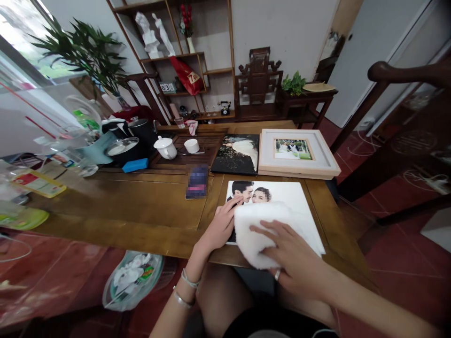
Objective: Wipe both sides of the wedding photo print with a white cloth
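Observation:
A photo panel (299,199) of a couple lies flat at the table's front edge. On its left edge my left hand (223,224) rests, fingers stretched out and lying flat, next to a white cloth. The fluffy white cloth (252,234) covers the lower middle of the panel and hangs slightly past its near edge. My right hand (291,251) grips this cloth from above, fingers spread over the top and thumb side at the near edge. The part of the picture under the cloth is hidden.
Behind the panel lie a dark photo panel (234,154) and a white-framed photo (299,164). To the left are a phone-like object (197,182), a white teapot (165,148), a cup (191,146) and a blue sponge (135,165). A lined bin (134,277) stands on the floor.

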